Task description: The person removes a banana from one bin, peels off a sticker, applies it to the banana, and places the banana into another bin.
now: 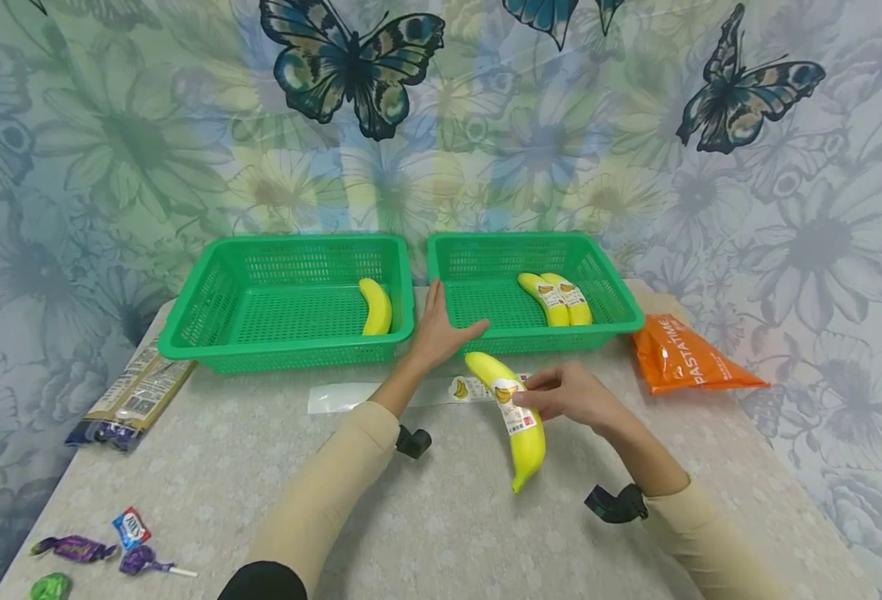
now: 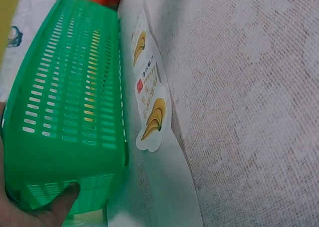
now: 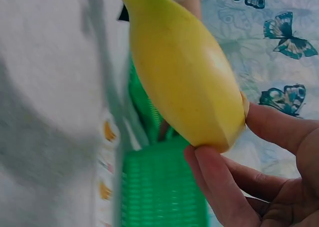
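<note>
Fingers of your right hand (image 1: 568, 396) pinch the banana (image 1: 519, 421); your left hand (image 1: 437, 329) lies flat against the right basket (image 1: 621, 304). I think you're mid-carry, so lift it over the rim.

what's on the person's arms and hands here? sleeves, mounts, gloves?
Both arms wear long cream sleeves. Left hand and right hand are bare: no gloves or rings visible. A small black camera mount sits at each wrist, left and right. No cables show.
</note>
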{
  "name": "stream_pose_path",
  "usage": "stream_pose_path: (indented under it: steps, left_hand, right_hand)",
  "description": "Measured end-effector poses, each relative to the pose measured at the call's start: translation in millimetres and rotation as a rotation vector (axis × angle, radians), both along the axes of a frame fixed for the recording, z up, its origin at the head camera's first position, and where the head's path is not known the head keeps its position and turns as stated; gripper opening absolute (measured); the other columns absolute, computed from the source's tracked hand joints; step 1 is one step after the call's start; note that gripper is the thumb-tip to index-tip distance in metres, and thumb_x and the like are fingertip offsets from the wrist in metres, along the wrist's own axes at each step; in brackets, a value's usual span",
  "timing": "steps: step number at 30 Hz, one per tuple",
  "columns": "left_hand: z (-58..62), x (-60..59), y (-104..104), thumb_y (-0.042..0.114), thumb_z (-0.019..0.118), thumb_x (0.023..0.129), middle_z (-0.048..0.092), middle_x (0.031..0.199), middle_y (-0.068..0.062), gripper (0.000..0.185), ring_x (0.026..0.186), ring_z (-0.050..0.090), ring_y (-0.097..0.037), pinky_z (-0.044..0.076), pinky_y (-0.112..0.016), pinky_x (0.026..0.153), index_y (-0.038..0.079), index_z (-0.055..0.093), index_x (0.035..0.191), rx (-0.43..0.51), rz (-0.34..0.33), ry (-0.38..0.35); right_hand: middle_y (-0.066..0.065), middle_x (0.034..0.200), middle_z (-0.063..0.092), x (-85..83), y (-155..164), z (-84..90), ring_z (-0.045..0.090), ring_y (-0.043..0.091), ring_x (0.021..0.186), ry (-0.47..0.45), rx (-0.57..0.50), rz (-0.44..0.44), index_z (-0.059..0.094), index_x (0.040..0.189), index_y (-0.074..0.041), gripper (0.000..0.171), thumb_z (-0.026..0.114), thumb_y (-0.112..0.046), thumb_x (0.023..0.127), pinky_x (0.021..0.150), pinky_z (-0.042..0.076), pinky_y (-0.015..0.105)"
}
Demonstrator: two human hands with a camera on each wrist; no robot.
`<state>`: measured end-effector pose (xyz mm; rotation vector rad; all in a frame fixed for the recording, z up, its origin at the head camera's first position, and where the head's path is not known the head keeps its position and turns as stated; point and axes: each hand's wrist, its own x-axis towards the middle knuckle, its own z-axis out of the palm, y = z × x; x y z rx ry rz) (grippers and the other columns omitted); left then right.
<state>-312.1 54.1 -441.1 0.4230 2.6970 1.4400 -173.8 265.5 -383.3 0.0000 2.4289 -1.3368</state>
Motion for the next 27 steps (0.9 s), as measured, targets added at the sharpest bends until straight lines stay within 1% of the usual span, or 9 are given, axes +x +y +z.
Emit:
stream_pose_path:
  steps: [4,8,11,17,19,22,25,27]
  left_hand:
    - [0.1,-0.3,-1,0.061,0.067,0.081,-0.008,0.166,-0.002,0.116,0.152,0.011,-0.032,0.026,-0.056,0.118,0.009,-0.002,0.157,-0.003,0.007,-0.001]
    - [0.3,-0.7,-1,0.053,0.07,0.082,-0.007,0.166,-0.002,0.113,0.151,0.015,-0.033,0.028,-0.054,0.118,0.007,0.0,0.157,-0.001,0.013,0.005]
    - [1.0,0.2,-1,0.051,0.071,0.082,-0.007,0.166,-0.003,0.113,0.151,0.015,-0.034,0.029,-0.055,0.117,0.007,0.0,0.157,0.019,0.007,-0.002]
    - [2.2,1.5,-2,0.059,0.069,0.081,-0.007,0.166,-0.001,0.115,0.152,0.01,-0.031,0.025,-0.055,0.119,0.008,-0.001,0.157,0.027,0.0,0.0]
    - [1.2,1.2,-2,0.059,0.069,0.081,-0.007,0.166,-0.001,0.115,0.152,0.01,-0.031,0.026,-0.055,0.119,0.007,-0.001,0.157,0.034,0.003,0.002]
    - [-0.3,0.7,-2,0.057,0.07,0.081,-0.006,0.166,-0.001,0.115,0.152,0.011,-0.032,0.026,-0.056,0.119,0.007,0.0,0.157,0.047,0.005,0.0]
    - [-0.1,1.7,-2,0.057,0.069,0.082,-0.007,0.166,-0.001,0.114,0.152,0.012,-0.032,0.027,-0.055,0.118,0.007,0.0,0.157,0.045,0.005,-0.006]
    - [0.5,2.4,-2,0.056,0.069,0.082,-0.008,0.166,0.0,0.114,0.152,0.012,-0.032,0.027,-0.055,0.118,0.008,-0.001,0.157,0.043,0.003,-0.012]
  right_hand:
    - [0.016,0.112,0.071,-12.0,7,26.9,0.071,0.019,0.087,0.001,0.059,0.045,0.066,0.12,0.002,0.055,0.075,-0.039,0.085,0.081,0.06,0.038]
    - [0.018,0.119,0.069,-28.1,13,53.5,0.072,0.02,0.089,-0.01,0.113,0.078,0.065,0.122,0.001,0.057,0.074,-0.041,0.085,0.082,0.06,0.036]
    - [0.02,0.122,0.067,-44.5,18,72.1,0.072,0.021,0.091,-0.009,0.126,0.096,0.065,0.123,0.002,0.056,0.074,-0.039,0.085,0.083,0.06,0.037]
    - [0.019,0.128,0.063,-82.4,31,104.4,0.071,0.021,0.095,0.019,0.155,0.133,0.059,0.129,0.003,0.058,0.07,-0.038,0.089,0.088,0.059,0.038]
    - [0.02,0.131,0.061,-94.7,35,112.4,0.071,0.023,0.099,0.02,0.162,0.149,0.057,0.132,0.002,0.06,0.069,-0.039,0.09,0.091,0.057,0.04]
    - [0.021,0.138,0.056,-111.7,39,119.0,0.068,0.028,0.108,0.019,0.169,0.162,0.056,0.134,0.001,0.062,0.068,-0.041,0.091,0.096,0.055,0.042]
    - [0.02,0.143,0.052,-127.5,43,120.7,0.065,0.03,0.114,0.006,0.189,0.171,0.056,0.134,0.0,0.062,0.067,-0.043,0.09,0.1,0.052,0.044]
    - [0.018,0.144,0.051,-138.7,46,119.8,0.065,0.029,0.115,0.005,0.204,0.166,0.059,0.133,-0.002,0.061,0.067,-0.044,0.09,0.102,0.051,0.045]
